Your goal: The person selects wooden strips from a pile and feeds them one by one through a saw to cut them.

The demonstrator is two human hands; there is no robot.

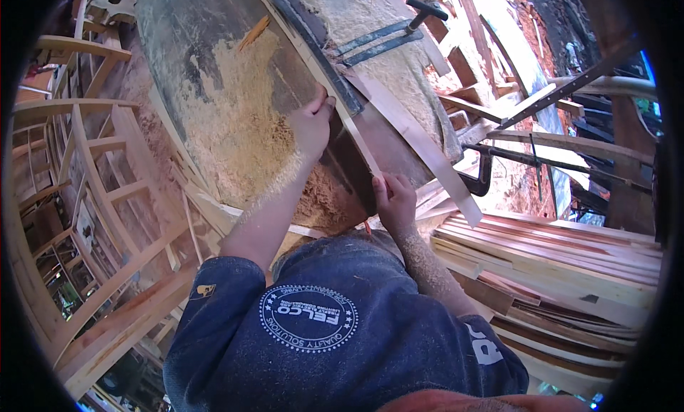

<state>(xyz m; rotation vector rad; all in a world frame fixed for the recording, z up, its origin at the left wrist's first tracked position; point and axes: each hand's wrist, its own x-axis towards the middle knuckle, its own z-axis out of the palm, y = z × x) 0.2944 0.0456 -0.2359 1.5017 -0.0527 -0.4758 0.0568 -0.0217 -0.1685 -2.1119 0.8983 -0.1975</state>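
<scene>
A long, thin wooden strip [358, 142] runs diagonally over a dark, sawdust-covered work surface [206, 20]. My left hand [315, 121] is closed on the strip about midway, its fingers bent at the strip's edge. Nearer to me, my right hand [396, 204] pinches the strip's close end between thumb and fingers. Along the right side of the strip's far part lies a dark straight bar [313, 41]. Loose sawdust [249, 127] is heaped left of my left hand and clings to both forearms.
An orange wood sliver [254, 33] lies on the surface. A pale thin board [417, 137] slants beyond my right hand, near a black C-clamp [479, 171]. Stacked wood strips [556, 262] fill the right; curved wooden frames [100, 177] stand left. Another clamp [420, 18] sits at the far edge.
</scene>
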